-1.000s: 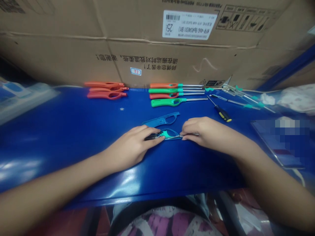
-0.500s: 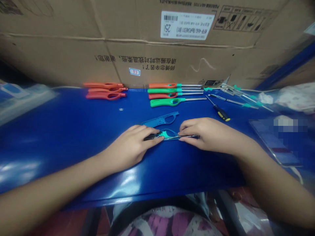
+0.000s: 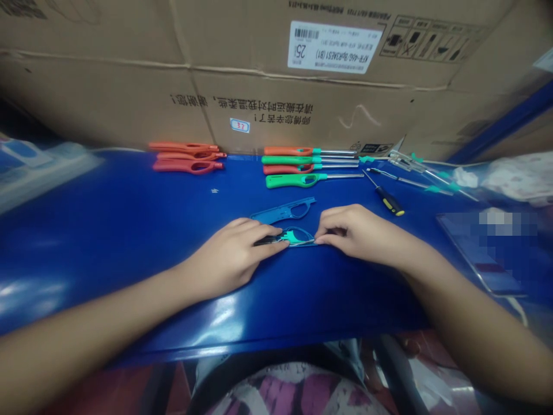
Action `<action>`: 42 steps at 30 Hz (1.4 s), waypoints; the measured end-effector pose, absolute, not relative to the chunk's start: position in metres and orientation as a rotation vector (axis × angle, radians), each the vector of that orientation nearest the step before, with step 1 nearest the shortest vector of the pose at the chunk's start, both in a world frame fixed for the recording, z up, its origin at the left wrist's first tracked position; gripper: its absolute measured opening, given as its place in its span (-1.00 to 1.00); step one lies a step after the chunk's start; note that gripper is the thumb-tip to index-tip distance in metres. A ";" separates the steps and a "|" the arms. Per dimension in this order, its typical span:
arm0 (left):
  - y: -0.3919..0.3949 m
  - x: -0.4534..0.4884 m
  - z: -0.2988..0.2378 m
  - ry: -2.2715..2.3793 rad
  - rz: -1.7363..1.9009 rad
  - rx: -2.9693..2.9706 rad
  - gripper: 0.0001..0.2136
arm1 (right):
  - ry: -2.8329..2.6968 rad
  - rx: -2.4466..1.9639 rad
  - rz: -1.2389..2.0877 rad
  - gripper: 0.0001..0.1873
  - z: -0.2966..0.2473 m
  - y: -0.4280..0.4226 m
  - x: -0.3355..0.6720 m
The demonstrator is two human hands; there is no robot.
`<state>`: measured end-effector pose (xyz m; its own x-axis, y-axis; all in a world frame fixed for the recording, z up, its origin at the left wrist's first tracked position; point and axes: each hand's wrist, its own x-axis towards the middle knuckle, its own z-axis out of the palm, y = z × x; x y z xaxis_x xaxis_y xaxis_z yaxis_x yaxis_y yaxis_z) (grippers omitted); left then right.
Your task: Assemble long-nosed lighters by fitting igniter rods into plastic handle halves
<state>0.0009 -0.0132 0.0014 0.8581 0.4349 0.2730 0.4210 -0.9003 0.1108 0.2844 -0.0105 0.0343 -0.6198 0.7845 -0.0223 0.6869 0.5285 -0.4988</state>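
On the table lies an opened blue lighter shell half (image 3: 309, 233) with a green trigger (image 3: 292, 235) and black inner parts set in it. My left hand (image 3: 231, 251) is closed around its handle end, thumb and fingers pressed on the black parts. At the shell's narrow front end, my right hand (image 3: 345, 227) pinches a thin piece, perhaps a wire; the fingertips hide most of it. Just behind lies the matching blue shell half (image 3: 283, 211), its hollow side showing.
Several red-orange handles (image 3: 190, 166) lie at the back left. Assembled lighters (image 3: 291, 180) are lined up at the back middle. To the right are a screwdriver (image 3: 390, 202), loose metal lighter rods (image 3: 421, 183) and a phone (image 3: 479, 256). A cardboard box (image 3: 129, 104) stands behind.
The metal rod that showed under my right hand is no longer visible there. My right fingers are drawn closer together at the shell's front. My left hand keeps its hold.
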 end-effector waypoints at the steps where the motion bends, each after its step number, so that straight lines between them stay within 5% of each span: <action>1: -0.013 0.001 0.001 0.683 0.465 2.982 -0.60 | -2.538 -1.275 0.721 -0.85 0.034 -0.010 0.284; 10: -0.013 0.000 -0.002 0.676 0.561 2.953 -0.64 | -2.324 -1.533 1.020 -0.73 0.031 -0.002 0.288; 28: -0.010 -0.001 0.005 0.739 0.722 2.747 -0.75 | -2.346 -1.557 1.109 -0.69 0.037 0.001 0.291; 35: -0.005 -0.007 0.020 0.803 0.521 2.742 -0.82 | -2.471 -1.207 0.532 -0.52 0.029 0.003 0.300; 42: -0.007 -0.004 0.014 0.835 0.482 2.668 -0.80 | -2.503 -1.256 0.272 -0.74 0.010 0.008 0.292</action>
